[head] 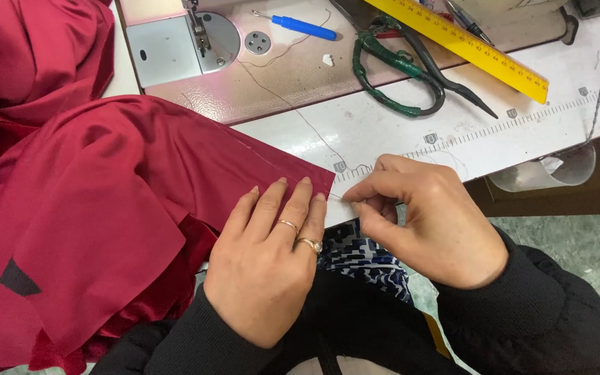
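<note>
Left hand (269, 267) flat, fingers spread, pressing red fabric (105, 208) corner at the surface's (383, 132) near edge | right hand (425, 222) grip pinching thread (293, 104) at that corner | thread uncut, scissors (404, 66) idle by far edge.

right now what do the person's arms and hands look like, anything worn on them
Both arms are in black, soft-looking long sleeves that end at the wrists. The left hand is bare apart from two gold-coloured rings on neighbouring fingers, one with a raised top. The right hand shows no rings and no glove.
</note>
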